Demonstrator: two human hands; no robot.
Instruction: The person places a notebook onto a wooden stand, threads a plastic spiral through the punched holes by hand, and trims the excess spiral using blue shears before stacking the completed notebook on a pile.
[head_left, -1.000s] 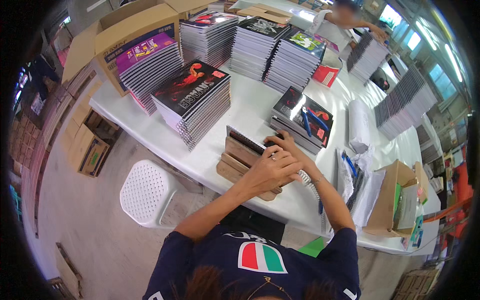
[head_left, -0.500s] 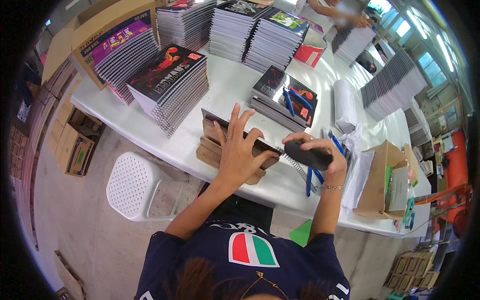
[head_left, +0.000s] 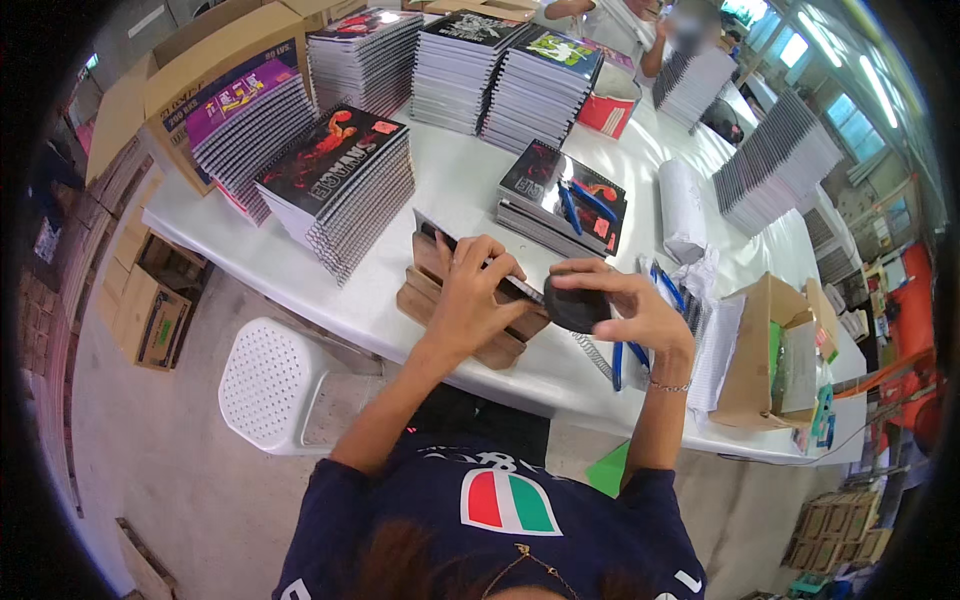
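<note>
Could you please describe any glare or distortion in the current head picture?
Head view: the white table bows with fisheye distortion; glare whitens its right side; a window is washed out; the black object in the right hand shows little detail.

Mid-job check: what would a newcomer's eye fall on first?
Probably the dark rounded tool in the right hand, at the right end of the notebook held by the left hand in a wooden stand. Next, the black-covered spiral-notebook stack farther left, and the white stool beside the table.

A head-worn fisheye looks down at the nearby table (head_left: 450, 185).
</note>
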